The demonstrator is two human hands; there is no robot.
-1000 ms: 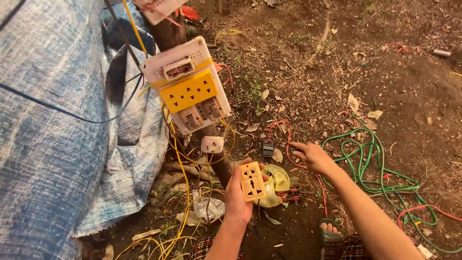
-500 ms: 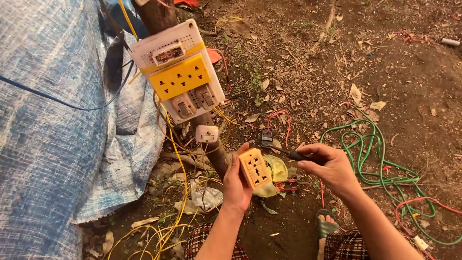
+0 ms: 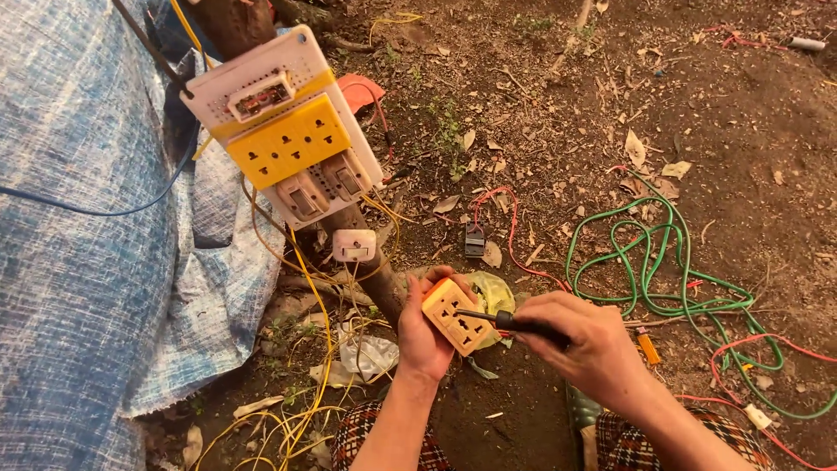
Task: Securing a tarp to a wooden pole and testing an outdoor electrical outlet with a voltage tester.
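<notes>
- The left hand [image 3: 425, 336] is curled around a small orange socket [image 3: 454, 315], held up over the dirt ground [image 3: 558, 105].
- The right hand [image 3: 586, 340] is closed on a black screwdriver [image 3: 514, 323].
- The screwdriver tip touches the socket's face.
- Green wire [image 3: 649, 262] lies on the ground nearby.

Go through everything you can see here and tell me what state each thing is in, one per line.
Left hand: gripping the socket block.
Yellow socket block: held face up, nothing plugged in.
Right hand: closed around the screwdriver.
Screwdriver: tip against the block's face.
Switchboard: mounted tilted on the trunk, sockets empty.
Green cable: lying loosely coiled on the soil.
Blue tarp: draped, crumpled at its edge.
</notes>
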